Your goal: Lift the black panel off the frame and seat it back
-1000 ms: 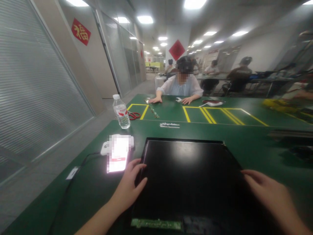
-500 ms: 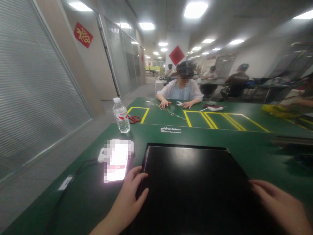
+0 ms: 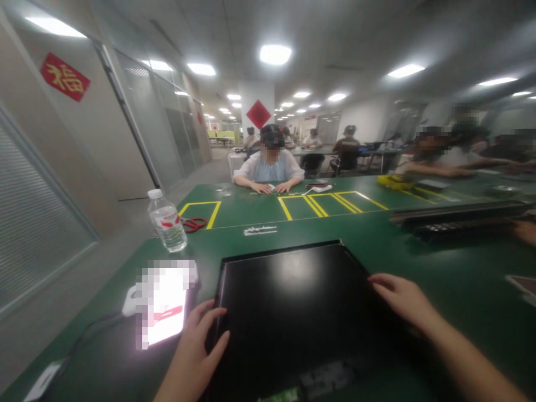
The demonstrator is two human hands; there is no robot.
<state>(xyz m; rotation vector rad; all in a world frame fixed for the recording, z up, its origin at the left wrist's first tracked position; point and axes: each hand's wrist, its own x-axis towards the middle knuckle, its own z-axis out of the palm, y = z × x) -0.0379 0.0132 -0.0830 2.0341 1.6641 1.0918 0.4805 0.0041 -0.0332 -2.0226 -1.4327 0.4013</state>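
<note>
A flat black panel (image 3: 293, 312) with a raised rim lies on the green table, a blurred green part (image 3: 282, 395) showing at its near edge. My left hand (image 3: 196, 340) rests on the panel's left edge, fingers apart and thumb over the surface. At the right edge, my right hand (image 3: 400, 296) touches the rim with its fingertips, the fingers close together. Left of the panel is a phone with a bright screen (image 3: 167, 307), beside a white object (image 3: 132, 301) with a dark cable.
A water bottle (image 3: 167, 220) and red scissors (image 3: 195, 224) stand or lie at the left. Small white strips (image 3: 259, 230) lie beyond the panel. A person (image 3: 270, 162) sits opposite, hands on the table. Dark long parts (image 3: 456, 220) are at the right, near another person's hand (image 3: 525, 231).
The view has turned right, so most things appear further left. The panel's near part now shows a green piece. Both hands remain at the panel's edges.
</note>
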